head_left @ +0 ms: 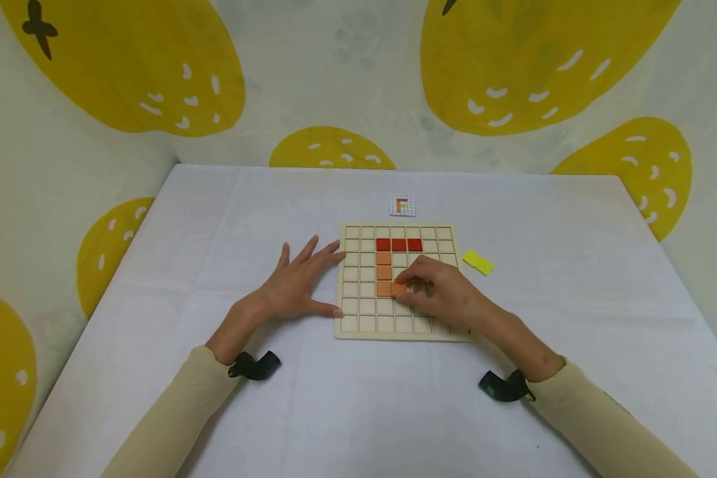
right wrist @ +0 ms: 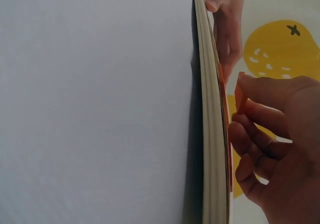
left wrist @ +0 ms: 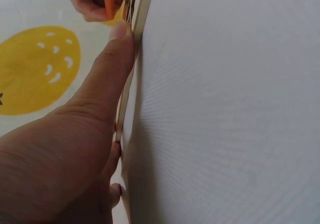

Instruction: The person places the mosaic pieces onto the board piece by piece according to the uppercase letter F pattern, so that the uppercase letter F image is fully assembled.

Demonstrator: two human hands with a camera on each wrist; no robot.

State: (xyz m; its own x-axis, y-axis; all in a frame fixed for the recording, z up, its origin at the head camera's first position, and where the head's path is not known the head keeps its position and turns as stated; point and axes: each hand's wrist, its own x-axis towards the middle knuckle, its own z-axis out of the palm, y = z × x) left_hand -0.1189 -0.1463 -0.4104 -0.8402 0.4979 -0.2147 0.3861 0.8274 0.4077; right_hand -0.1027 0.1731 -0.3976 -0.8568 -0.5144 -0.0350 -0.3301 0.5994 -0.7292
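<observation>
A wooden grid board (head_left: 358,323) lies on the table, with 3 red tiles (head_left: 398,245) in a row and a column of 3 orange tiles (head_left: 384,273) under the leftmost red one. Between thumb and fingers, my right hand (head_left: 448,292) pinches one more orange tile (right wrist: 241,93), tilted and just above the board in the right wrist view. That spot is right of the lowest orange tile. My left hand (head_left: 295,284) spreads its fingers, thumb and fingertips touching the board's left edge. In the left wrist view the thumb (left wrist: 107,71) presses against that edge.
Behind the board lies a small pattern card (head_left: 402,206) with a coloured figure on a grid. Some yellow tiles (head_left: 478,262) lie to the right of the board. A white cloth (head_left: 155,279) covers the table, and a patterned curtain (head_left: 358,79) hangs behind it.
</observation>
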